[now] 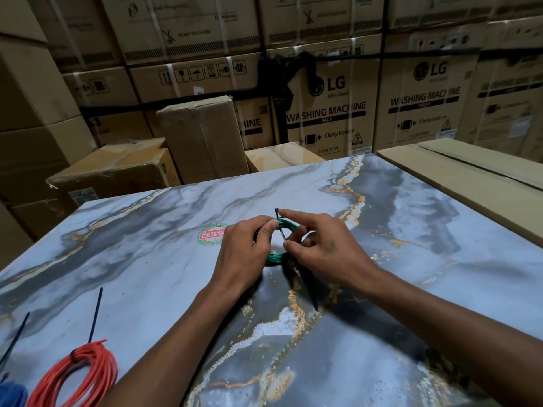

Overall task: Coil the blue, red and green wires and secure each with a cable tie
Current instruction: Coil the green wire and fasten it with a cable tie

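Over the marbled table (147, 259), the left hand (244, 254) gripped the green wire coil (274, 255) while the right hand (326, 248) pinched what looked like a black cable tie (281, 232) around it; the red coil (79, 374) lay tied nearby.

Tabletop (411, 259): smooth, glossy marble-look finish in blue-grey with gold veining, softly reflecting light.
Green wire (274, 256): coil in smooth plastic insulation, slight sheen.
Red wire (88, 374): coil in smooth plastic sheathing, dull shine.
Cable tie (95, 314): thin black plastic strip, matt.
Cartons (332, 113): matt brown corrugated cardboard, printed black, bound with pale plastic strapping.
Sticker (212, 234): glossy printed label.
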`<act>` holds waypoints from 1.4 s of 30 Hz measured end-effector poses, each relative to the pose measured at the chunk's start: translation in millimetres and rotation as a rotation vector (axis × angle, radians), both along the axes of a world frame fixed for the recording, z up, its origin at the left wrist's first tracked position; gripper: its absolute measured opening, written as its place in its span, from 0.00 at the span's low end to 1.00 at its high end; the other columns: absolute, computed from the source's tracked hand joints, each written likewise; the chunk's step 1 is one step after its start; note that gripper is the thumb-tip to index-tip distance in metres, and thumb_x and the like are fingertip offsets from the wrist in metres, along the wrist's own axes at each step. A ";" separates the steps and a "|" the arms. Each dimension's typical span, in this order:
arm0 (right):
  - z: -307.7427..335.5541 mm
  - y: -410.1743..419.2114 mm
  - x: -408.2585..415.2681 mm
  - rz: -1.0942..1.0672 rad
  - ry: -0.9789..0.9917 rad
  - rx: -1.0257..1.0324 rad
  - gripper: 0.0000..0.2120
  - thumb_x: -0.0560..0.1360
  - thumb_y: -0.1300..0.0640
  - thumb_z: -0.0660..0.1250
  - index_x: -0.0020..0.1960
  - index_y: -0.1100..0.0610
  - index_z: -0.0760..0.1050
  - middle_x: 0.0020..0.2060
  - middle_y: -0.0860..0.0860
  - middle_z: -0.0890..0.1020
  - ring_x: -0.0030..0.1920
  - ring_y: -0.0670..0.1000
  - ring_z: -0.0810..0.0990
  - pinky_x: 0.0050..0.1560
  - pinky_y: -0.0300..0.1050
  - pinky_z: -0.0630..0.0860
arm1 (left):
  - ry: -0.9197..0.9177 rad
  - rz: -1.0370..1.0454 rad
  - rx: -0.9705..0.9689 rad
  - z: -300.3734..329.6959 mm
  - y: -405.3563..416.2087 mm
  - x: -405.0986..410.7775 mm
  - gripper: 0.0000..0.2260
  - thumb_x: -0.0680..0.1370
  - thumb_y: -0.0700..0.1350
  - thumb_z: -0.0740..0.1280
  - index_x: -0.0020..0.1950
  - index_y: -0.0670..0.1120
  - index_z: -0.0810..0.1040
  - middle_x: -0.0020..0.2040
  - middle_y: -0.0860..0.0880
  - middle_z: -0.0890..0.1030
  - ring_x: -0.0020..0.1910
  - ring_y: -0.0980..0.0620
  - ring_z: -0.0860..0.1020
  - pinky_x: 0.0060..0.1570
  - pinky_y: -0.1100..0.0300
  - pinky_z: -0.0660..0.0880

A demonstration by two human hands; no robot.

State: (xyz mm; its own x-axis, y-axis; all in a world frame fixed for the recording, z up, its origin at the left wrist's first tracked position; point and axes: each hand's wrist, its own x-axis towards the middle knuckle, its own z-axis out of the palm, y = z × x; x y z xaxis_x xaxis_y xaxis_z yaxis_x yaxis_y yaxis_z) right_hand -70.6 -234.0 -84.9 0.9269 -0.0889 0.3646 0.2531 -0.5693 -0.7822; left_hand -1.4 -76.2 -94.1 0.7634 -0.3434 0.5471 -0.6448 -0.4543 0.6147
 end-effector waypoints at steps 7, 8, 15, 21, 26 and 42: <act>-1.6 1.6 1.4 -0.021 -0.017 -0.016 0.26 0.76 0.62 0.69 0.73 0.50 0.75 0.41 0.47 0.87 0.39 0.43 0.85 0.46 0.42 0.84 | 0.154 -0.111 -0.088 -1.2 1.8 3.0 0.19 0.82 0.53 0.63 0.35 0.44 0.75 0.30 0.48 0.75 0.30 0.54 0.71 0.37 0.46 0.75; -2.6 1.3 2.8 -0.023 -0.017 -0.010 0.26 0.75 0.62 0.69 0.72 0.51 0.75 0.40 0.47 0.87 0.40 0.42 0.85 0.48 0.42 0.83 | 0.178 -0.120 -0.105 -2.1 1.5 3.6 0.20 0.81 0.55 0.63 0.35 0.43 0.76 0.29 0.49 0.74 0.30 0.53 0.71 0.37 0.44 0.76; -1.1 -5.1 7.0 -0.024 0.091 0.130 0.24 0.75 0.60 0.70 0.70 0.50 0.77 0.40 0.51 0.87 0.37 0.45 0.85 0.44 0.47 0.84 | 0.245 -0.103 -0.159 -6.5 0.0 6.1 0.20 0.81 0.53 0.65 0.34 0.44 0.79 0.28 0.50 0.77 0.29 0.51 0.75 0.37 0.41 0.77; 10.7 -9.0 1.1 0.259 0.269 0.597 0.07 0.79 0.64 0.68 0.52 0.62 0.84 0.38 0.55 0.85 0.38 0.47 0.80 0.39 0.37 0.77 | 0.319 -0.097 -0.208 -9.5 0.2 9.3 0.17 0.79 0.54 0.66 0.40 0.43 0.85 0.31 0.45 0.80 0.32 0.49 0.77 0.40 0.40 0.78; 6.5 -6.8 3.4 0.300 0.180 0.559 0.11 0.79 0.70 0.65 0.56 0.64 0.84 0.42 0.56 0.87 0.44 0.53 0.86 0.49 0.42 0.82 | 0.358 -0.086 -0.242 -9.0 1.1 9.0 0.10 0.78 0.52 0.67 0.46 0.51 0.88 0.35 0.44 0.85 0.36 0.46 0.81 0.44 0.36 0.80; -7.3 -9.4 20.9 -0.151 -0.158 0.156 0.16 0.84 0.55 0.63 0.69 0.56 0.78 0.38 0.50 0.84 0.40 0.49 0.82 0.48 0.55 0.81 | 0.270 -0.026 -0.158 -5.0 -6.1 -1.0 0.14 0.81 0.47 0.68 0.37 0.45 0.86 0.28 0.52 0.81 0.27 0.60 0.76 0.34 0.61 0.72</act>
State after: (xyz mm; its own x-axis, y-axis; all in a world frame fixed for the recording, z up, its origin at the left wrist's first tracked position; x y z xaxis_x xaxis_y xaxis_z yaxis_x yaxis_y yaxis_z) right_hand -49.7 -243.4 -92.1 0.8317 -0.2880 0.4747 0.3004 -0.4857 -0.8209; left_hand -2.4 -82.3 -99.1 0.8805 -0.2915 0.3738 -0.4586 -0.3245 0.8273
